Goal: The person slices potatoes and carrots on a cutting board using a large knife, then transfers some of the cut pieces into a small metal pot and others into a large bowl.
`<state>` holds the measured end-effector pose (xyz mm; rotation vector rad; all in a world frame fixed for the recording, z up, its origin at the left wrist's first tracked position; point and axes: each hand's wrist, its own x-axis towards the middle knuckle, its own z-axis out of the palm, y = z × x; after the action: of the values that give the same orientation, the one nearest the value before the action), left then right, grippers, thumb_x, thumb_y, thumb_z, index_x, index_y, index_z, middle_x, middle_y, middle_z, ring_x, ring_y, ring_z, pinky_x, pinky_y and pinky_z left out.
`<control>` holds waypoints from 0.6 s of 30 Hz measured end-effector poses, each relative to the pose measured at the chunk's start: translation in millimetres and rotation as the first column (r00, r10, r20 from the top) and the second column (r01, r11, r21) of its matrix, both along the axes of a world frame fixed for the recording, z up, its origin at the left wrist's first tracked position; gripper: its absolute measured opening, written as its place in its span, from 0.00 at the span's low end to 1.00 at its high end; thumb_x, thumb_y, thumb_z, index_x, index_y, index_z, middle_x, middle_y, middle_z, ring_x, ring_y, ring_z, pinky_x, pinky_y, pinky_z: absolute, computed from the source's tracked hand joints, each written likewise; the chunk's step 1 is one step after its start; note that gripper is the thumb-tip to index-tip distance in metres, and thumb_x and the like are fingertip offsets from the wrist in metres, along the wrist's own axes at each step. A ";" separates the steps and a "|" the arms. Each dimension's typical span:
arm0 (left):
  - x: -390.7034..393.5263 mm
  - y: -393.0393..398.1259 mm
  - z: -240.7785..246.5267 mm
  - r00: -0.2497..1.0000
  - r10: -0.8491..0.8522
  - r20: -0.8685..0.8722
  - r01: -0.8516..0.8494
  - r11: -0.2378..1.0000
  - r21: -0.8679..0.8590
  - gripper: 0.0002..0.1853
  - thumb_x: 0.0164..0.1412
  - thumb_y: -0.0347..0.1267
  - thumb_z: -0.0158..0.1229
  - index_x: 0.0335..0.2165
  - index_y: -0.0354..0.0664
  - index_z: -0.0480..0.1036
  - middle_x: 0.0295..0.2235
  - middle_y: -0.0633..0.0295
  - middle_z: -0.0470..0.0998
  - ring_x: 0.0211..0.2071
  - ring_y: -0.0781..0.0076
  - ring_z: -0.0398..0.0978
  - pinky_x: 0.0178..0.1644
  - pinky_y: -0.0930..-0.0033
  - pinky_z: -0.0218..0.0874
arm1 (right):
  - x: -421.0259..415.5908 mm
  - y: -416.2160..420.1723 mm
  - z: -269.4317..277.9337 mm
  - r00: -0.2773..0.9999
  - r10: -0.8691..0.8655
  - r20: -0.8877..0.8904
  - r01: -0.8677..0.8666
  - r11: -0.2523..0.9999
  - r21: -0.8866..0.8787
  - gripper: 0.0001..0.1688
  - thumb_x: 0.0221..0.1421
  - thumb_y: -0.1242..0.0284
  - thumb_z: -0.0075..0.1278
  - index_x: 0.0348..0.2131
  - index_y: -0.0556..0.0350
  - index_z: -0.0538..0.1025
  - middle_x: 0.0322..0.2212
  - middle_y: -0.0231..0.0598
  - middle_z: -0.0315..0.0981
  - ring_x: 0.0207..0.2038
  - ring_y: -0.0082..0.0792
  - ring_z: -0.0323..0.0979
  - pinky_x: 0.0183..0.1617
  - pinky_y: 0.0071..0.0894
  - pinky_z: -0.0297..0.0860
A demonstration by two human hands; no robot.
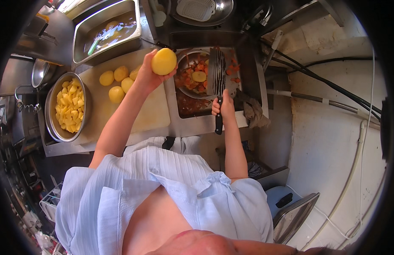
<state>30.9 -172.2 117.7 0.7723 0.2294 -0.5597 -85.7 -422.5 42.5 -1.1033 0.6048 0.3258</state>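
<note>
My left hand [149, 71] grips a large peeled potato [164, 61] above the far right edge of the cutting board [149, 114]. A broad-bladed kitchen knife [215, 71] is in my right hand [225, 108], held by its black handle over the sink, blade pointing away from me. Behind the blade stands a metal bowl [184, 87] in the sink; orange vegetable pieces [201, 66] and a yellow potato piece [199, 76] lie there, partly hidden by the knife. Several whole peeled potatoes [116, 94] rest on the board, left of my forearm.
Potato chunks [69, 106] fill a steel bowl [85, 118] at the left. Behind the board, a deep steel pan [75, 47] holds liquid and a green-handled tool [93, 47]. A cloth [256, 111] hangs over the sink's right edge. A white basket [196, 9] sits behind.
</note>
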 end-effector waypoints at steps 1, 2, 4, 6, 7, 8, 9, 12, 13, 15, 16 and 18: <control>-2.2 -3.1 7.0 0.993 0.014 -0.119 -0.021 0.998 -0.056 0.26 0.59 0.49 0.41 0.42 0.36 0.66 0.37 0.55 0.71 0.37 0.62 0.70 0.37 0.72 0.66 | 0.9 -3.6 -6.1 0.998 0.069 0.004 -0.068 0.990 -0.124 0.26 0.62 0.54 0.30 0.21 0.54 0.59 0.10 0.31 0.53 0.09 0.26 0.53 0.15 0.30 0.55; -1.5 -0.2 -3.9 0.982 -0.003 -0.189 -0.026 0.988 -0.150 0.28 0.59 0.51 0.41 0.43 0.36 0.66 0.40 0.52 0.71 0.37 0.59 0.71 0.35 0.70 0.67 | 4.5 -7.9 -18.9 0.990 0.141 -0.001 -0.136 0.960 -0.246 0.26 0.62 0.54 0.30 0.22 0.57 0.62 0.10 0.32 0.55 0.09 0.28 0.54 0.16 0.31 0.56; -5.8 11.1 -17.1 0.984 -0.118 -0.134 0.072 0.948 -0.309 0.27 0.59 0.51 0.41 0.42 0.38 0.65 0.40 0.54 0.70 0.38 0.59 0.71 0.39 0.66 0.66 | 6.8 -0.3 -28.3 0.954 0.299 0.027 -0.164 0.596 -0.786 0.27 0.61 0.54 0.33 0.37 0.61 0.71 0.11 0.39 0.63 0.13 0.39 0.62 0.21 0.37 0.62; -10.3 24.0 -19.2 0.988 -0.045 -0.147 0.005 0.965 -0.261 0.26 0.60 0.50 0.42 0.42 0.39 0.65 0.39 0.54 0.71 0.37 0.59 0.71 0.40 0.64 0.66 | -1.9 8.8 -45.1 0.884 0.438 0.162 -0.013 0.370 -0.929 0.25 0.59 0.56 0.36 0.50 0.48 0.67 0.16 0.45 0.70 0.21 0.48 0.69 0.27 0.43 0.65; -20.0 30.4 -19.4 0.978 0.082 -0.192 -0.109 0.985 -0.133 0.26 0.59 0.50 0.43 0.42 0.39 0.65 0.38 0.55 0.71 0.36 0.59 0.71 0.39 0.65 0.66 | -4.9 19.3 -25.7 0.864 0.495 0.098 -0.079 0.325 -0.942 0.24 0.59 0.56 0.38 0.51 0.43 0.67 0.16 0.45 0.71 0.22 0.47 0.70 0.27 0.42 0.66; -31.3 35.7 -19.9 0.954 0.200 -0.224 -0.205 0.979 0.000 0.25 0.59 0.50 0.43 0.42 0.39 0.65 0.38 0.55 0.71 0.35 0.60 0.72 0.38 0.66 0.66 | -6.5 24.3 -20.8 0.832 0.550 0.071 -0.082 0.248 -0.965 0.24 0.58 0.57 0.39 0.51 0.42 0.67 0.16 0.44 0.71 0.21 0.46 0.70 0.26 0.41 0.66; -40.2 49.1 -24.7 0.981 0.137 -0.137 -0.128 0.989 0.074 0.26 0.59 0.50 0.44 0.42 0.38 0.65 0.37 0.55 0.72 0.35 0.61 0.72 0.36 0.68 0.65 | -5.8 28.8 -18.4 0.800 0.599 0.046 -0.073 0.173 -0.982 0.24 0.57 0.57 0.41 0.51 0.41 0.67 0.16 0.43 0.71 0.21 0.44 0.70 0.25 0.40 0.66; -70.0 107.1 -42.1 0.998 0.055 0.038 -0.065 0.915 0.399 0.26 0.59 0.50 0.46 0.41 0.37 0.67 0.33 0.58 0.74 0.32 0.68 0.73 0.33 0.72 0.64 | 4.1 34.5 -19.7 0.700 0.706 0.109 0.042 0.112 -0.993 0.24 0.56 0.58 0.44 0.52 0.39 0.66 0.16 0.40 0.71 0.19 0.41 0.70 0.22 0.38 0.65; -83.2 121.9 -46.8 0.992 0.114 0.050 -0.123 0.833 0.539 0.25 0.59 0.49 0.47 0.40 0.37 0.68 0.31 0.60 0.74 0.30 0.70 0.72 0.33 0.74 0.63 | 7.9 37.1 -18.7 0.659 0.737 0.151 0.088 0.123 -0.988 0.25 0.56 0.58 0.44 0.52 0.39 0.66 0.16 0.39 0.71 0.19 0.40 0.70 0.21 0.37 0.65; -106.3 154.1 -69.2 0.956 0.266 0.121 -0.264 0.612 0.745 0.22 0.59 0.47 0.48 0.35 0.37 0.70 0.27 0.65 0.73 0.27 0.77 0.70 0.31 0.76 0.61 | 12.4 38.2 -13.1 0.629 0.763 0.150 0.036 0.164 -0.986 0.24 0.56 0.59 0.44 0.52 0.39 0.66 0.18 0.42 0.72 0.21 0.44 0.71 0.24 0.39 0.66; -118.3 170.8 -91.2 0.918 0.353 0.181 -0.343 0.478 0.809 0.20 0.59 0.46 0.49 0.31 0.38 0.71 0.24 0.67 0.72 0.26 0.80 0.69 0.30 0.78 0.59 | 15.7 38.7 -11.8 0.611 0.775 0.162 -0.002 0.206 -0.978 0.23 0.56 0.59 0.44 0.51 0.39 0.66 0.19 0.44 0.72 0.22 0.46 0.71 0.25 0.39 0.66; -134.3 190.0 -115.0 0.851 0.452 0.267 -0.425 0.297 0.855 0.21 0.58 0.45 0.50 0.23 0.38 0.73 0.19 0.72 0.68 0.24 0.86 0.63 0.27 0.80 0.54 | 22.3 38.0 -7.6 0.594 0.793 0.134 -0.147 0.270 -0.952 0.22 0.57 0.60 0.43 0.51 0.41 0.67 0.18 0.46 0.70 0.19 0.42 0.69 0.25 0.35 0.64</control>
<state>-103.5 17.9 2.7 1.7010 0.7980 0.1798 -63.4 -384.6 34.8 -2.3756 -0.3426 0.1557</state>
